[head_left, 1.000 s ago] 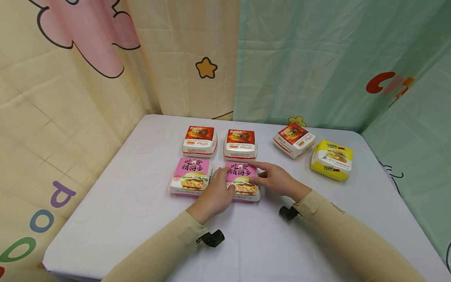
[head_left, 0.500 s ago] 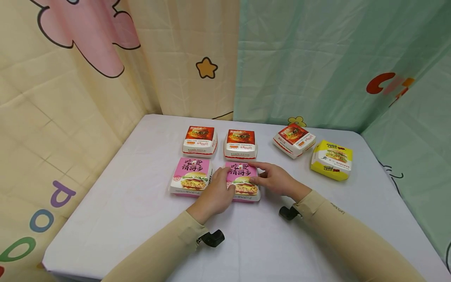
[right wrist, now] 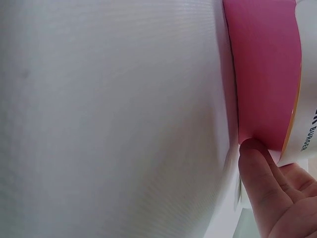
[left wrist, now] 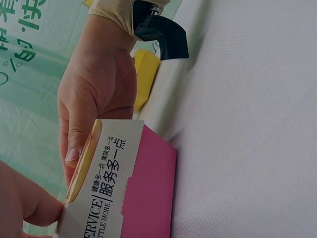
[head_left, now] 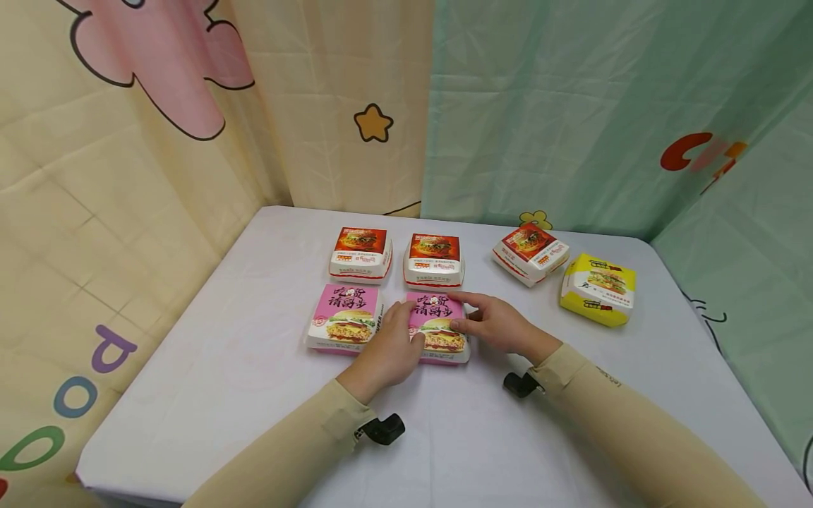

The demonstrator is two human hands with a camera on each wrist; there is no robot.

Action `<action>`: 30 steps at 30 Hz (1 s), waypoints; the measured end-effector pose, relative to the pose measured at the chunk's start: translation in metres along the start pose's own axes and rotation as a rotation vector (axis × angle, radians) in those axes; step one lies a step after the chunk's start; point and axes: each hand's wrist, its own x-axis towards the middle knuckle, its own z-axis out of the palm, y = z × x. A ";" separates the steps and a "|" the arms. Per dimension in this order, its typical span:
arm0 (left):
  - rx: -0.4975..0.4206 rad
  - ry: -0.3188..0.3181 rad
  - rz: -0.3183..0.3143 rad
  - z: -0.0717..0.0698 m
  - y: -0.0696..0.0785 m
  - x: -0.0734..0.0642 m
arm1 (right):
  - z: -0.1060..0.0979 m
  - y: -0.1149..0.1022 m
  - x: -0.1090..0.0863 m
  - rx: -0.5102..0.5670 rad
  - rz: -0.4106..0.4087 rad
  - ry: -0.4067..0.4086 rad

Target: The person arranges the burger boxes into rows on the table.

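Because rightmost pink burger box [head_left: 437, 333] sits between our left hand [head_left: 389, 349] and right hand [head_left: 502, 324], neither is nearer; fingers and thumbs grip opposite sides, long axis pointing away from us, red-and-white box [head_left: 435, 271] just behind.

In the head view the printed star [head_left: 373, 123], beyond the gripped pink box [head_left: 437, 322], appears a hair lower and further right than a second ago; any other change is too slight to tell.
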 end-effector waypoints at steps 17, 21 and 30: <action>0.015 -0.004 0.003 0.000 -0.001 0.001 | 0.000 0.001 0.001 0.004 0.010 -0.003; 0.015 -0.005 0.004 0.000 -0.002 0.001 | 0.000 0.001 0.001 -0.003 0.016 -0.004; 0.010 -0.003 0.004 0.000 -0.002 0.002 | 0.000 -0.001 0.000 -0.010 0.014 -0.007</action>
